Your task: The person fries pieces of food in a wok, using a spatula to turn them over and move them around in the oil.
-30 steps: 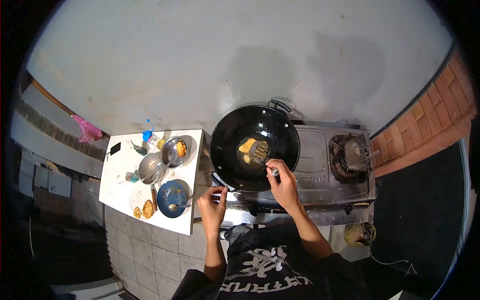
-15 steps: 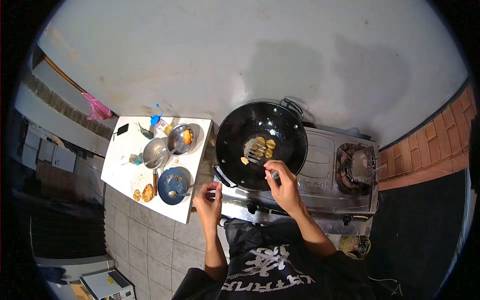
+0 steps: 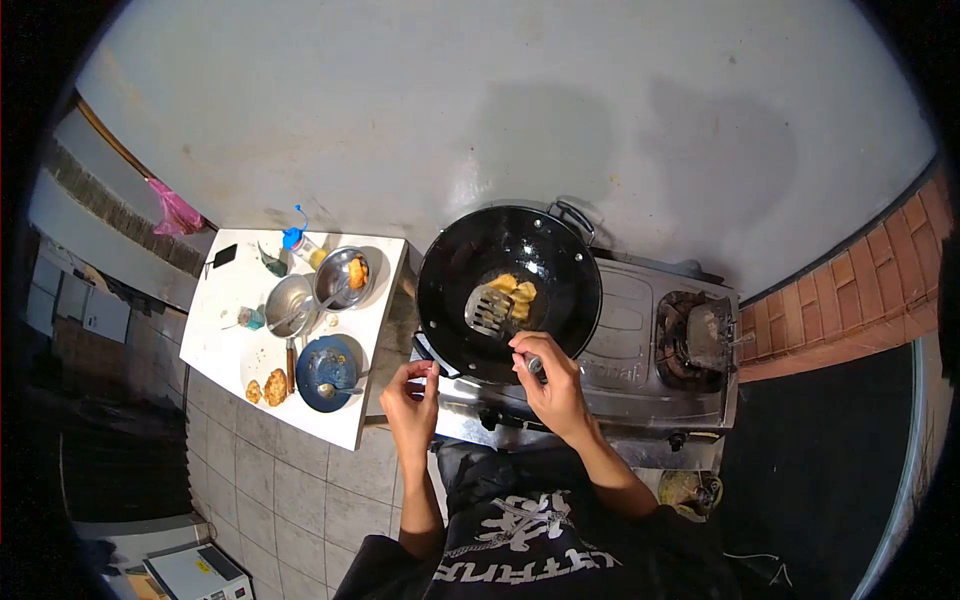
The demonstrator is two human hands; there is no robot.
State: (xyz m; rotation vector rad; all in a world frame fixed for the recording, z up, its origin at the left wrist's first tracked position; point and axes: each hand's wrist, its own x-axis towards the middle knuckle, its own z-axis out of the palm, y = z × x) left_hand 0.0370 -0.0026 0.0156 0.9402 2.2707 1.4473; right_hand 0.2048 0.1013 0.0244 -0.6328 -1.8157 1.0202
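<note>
My right hand (image 3: 550, 385) is closed around the handle of a slotted metal spatula (image 3: 489, 311). The spatula's head is inside a large black wok (image 3: 450, 270), just left of several golden-yellow food pieces (image 3: 520, 298) lying together at the bottom. My left hand (image 3: 408, 400) is just outside the wok's near-left rim, close to its side handle (image 3: 428, 352). Its thumb and fingertips are drawn together in a pinch; whatever may be between them is too small to make out.
The wok stands on a metal gas stove (image 3: 615, 365), with a second burner (image 3: 695, 330) at right. On the white table (image 3: 220, 300) at left are metal bowls (image 3: 345, 278), a blue plate (image 3: 326, 373), fried pieces (image 3: 274, 388), a blue-capped bottle (image 3: 303, 246) and a phone (image 3: 226, 255).
The spatula head has come off the food pieces and shifted left of them. The pieces now lie bunched closer together. My left hand stays pinched near the wok handle; the whole view has shifted slightly.
</note>
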